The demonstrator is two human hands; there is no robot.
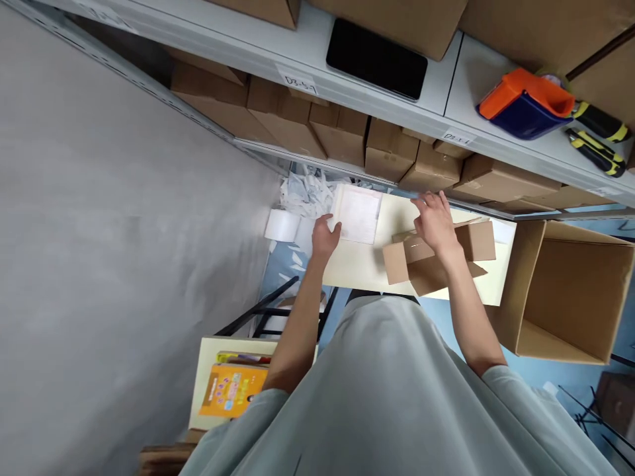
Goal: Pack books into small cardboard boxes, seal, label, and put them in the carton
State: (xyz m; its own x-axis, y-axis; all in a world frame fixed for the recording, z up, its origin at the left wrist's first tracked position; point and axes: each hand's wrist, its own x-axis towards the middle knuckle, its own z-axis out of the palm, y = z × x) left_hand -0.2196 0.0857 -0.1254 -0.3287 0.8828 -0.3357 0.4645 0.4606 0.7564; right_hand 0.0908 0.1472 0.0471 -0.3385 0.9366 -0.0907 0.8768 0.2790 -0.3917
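The right hand has its grip released, fingers bent and apart, above the cardboard box; contact cannot be determined. The box is plain brown, its flaps splayed at several angles, and lies on the cream counter, partly hidden by the right forearm. The left hand, also released, is beside the white sheet.

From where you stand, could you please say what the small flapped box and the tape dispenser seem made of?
The small flapped box looks like matte cardboard: plain brown faces, angular flaps. The tape dispenser is probably smooth plastic: solid orange and navy colours.
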